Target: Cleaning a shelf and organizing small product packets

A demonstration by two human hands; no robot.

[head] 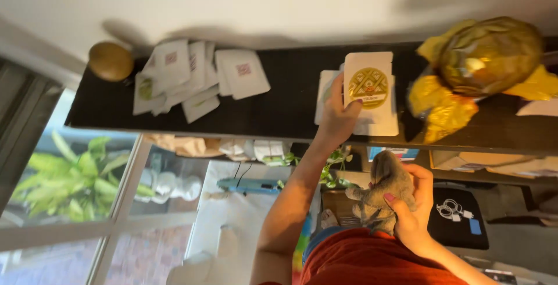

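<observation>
White pouch (369,90) with a round gold emblem: standing on the dark shelf (290,108), right of centre, in front of another white pouch. Left hand (338,116): arm raised from below, fingers closed on the pouch's left edge, thumb on its face. Handling note: a light pinch near the lower edge, kept upright, looks safest, since the gold foil-wrapped bundle (482,64) sits just to its right. Right hand (414,209): held low near the body, grip wrapped round a grey plush toy (383,192). Also on the shelf: a loose pile of white sachets (192,76) at left and a round brown object (110,61) at the far left end.
</observation>
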